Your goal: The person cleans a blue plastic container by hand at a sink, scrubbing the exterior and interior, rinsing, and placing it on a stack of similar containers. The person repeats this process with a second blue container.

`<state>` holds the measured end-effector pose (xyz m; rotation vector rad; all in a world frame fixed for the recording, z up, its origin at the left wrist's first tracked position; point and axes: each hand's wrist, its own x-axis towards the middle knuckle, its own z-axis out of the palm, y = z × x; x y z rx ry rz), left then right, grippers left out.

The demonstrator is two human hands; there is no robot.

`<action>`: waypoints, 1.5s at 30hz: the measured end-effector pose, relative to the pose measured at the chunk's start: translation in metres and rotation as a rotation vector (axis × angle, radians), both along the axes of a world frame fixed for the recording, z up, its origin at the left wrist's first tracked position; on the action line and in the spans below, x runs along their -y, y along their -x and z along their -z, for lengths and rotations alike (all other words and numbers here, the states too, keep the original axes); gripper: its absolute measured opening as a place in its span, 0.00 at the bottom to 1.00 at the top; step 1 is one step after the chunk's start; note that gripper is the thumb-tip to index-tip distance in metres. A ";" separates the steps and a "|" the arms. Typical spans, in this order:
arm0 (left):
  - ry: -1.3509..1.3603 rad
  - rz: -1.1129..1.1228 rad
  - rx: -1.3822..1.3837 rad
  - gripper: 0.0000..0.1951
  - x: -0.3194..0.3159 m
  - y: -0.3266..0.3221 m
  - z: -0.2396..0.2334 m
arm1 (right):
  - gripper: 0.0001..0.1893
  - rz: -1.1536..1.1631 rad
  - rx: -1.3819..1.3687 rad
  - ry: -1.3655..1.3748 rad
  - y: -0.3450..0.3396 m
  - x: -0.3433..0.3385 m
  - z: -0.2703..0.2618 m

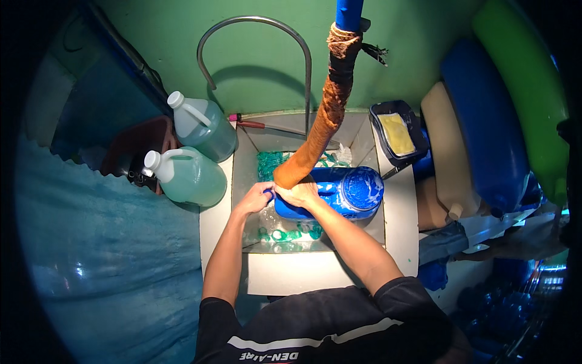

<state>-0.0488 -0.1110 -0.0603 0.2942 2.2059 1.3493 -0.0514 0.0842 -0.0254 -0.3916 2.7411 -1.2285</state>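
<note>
A blue plastic container (pixel 336 175) with a soapy round cap (pixel 362 187) and a moulded handle lies on its side in a tiled basin (pixel 313 245). My left hand (pixel 255 198) is at its left end, fingers curled on a small blue part there. My right hand (pixel 298 193) lies against the container beside the lower end of a brown-wrapped pipe (pixel 313 145), which comes down from above. Its fingers are partly hidden by the pipe, so its grip is unclear. Green plastic rings (pixel 286 235) and green netting (pixel 270 164) lie on the basin floor.
Two jugs of greenish liquid (pixel 195 177) stand on the left ledge. A curved metal pipe (pixel 254 19) rises behind the basin, near a red-handled tool (pixel 251 124). A dark tub with a yellow sponge (pixel 397 133) sits on the right ledge, beside large upright containers (pixel 484 123).
</note>
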 end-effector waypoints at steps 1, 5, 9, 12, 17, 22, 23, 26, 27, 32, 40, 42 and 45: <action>-0.023 0.011 -0.029 0.20 0.002 0.002 -0.003 | 0.22 -0.010 0.011 -0.001 0.001 -0.001 -0.001; 0.216 -0.231 -0.167 0.16 0.011 0.006 -0.013 | 0.23 -0.069 0.096 -0.097 0.011 0.000 -0.007; -0.186 -0.435 0.202 0.25 0.007 -0.004 -0.001 | 0.20 -0.343 -0.142 0.005 0.023 0.017 -0.016; -0.057 -0.364 0.099 0.20 -0.001 -0.015 0.018 | 0.19 -0.502 -0.205 -0.127 0.031 0.036 -0.023; 0.313 -0.094 -0.331 0.18 -0.007 -0.004 0.009 | 0.25 -0.395 -0.056 -0.068 0.035 0.027 -0.029; 0.492 -0.167 -0.077 0.18 -0.030 0.010 -0.039 | 0.31 0.063 0.197 -0.103 0.016 -0.029 -0.017; 0.442 -0.161 -0.022 0.19 -0.031 0.009 -0.046 | 0.33 0.213 0.247 -0.070 0.011 -0.035 -0.015; 0.253 0.021 -0.275 0.20 -0.027 -0.001 -0.057 | 0.37 0.234 0.226 -0.007 0.007 -0.040 -0.011; 0.243 0.095 -0.374 0.20 -0.023 -0.004 -0.057 | 0.36 0.249 0.200 -0.014 0.007 -0.038 -0.011; 0.286 -0.187 -0.396 0.21 -0.018 -0.006 -0.044 | 0.39 0.159 0.288 0.004 0.013 -0.037 -0.018; -0.184 -0.115 -0.046 0.21 -0.020 0.004 -0.038 | 0.31 0.191 0.145 0.098 0.014 -0.038 0.004; -0.010 -0.006 -0.365 0.22 -0.020 0.000 -0.035 | 0.27 0.146 0.172 0.063 0.017 -0.034 0.009; 0.028 -0.071 -0.379 0.22 -0.021 -0.006 -0.028 | 0.19 0.086 -0.021 0.344 0.014 -0.032 0.008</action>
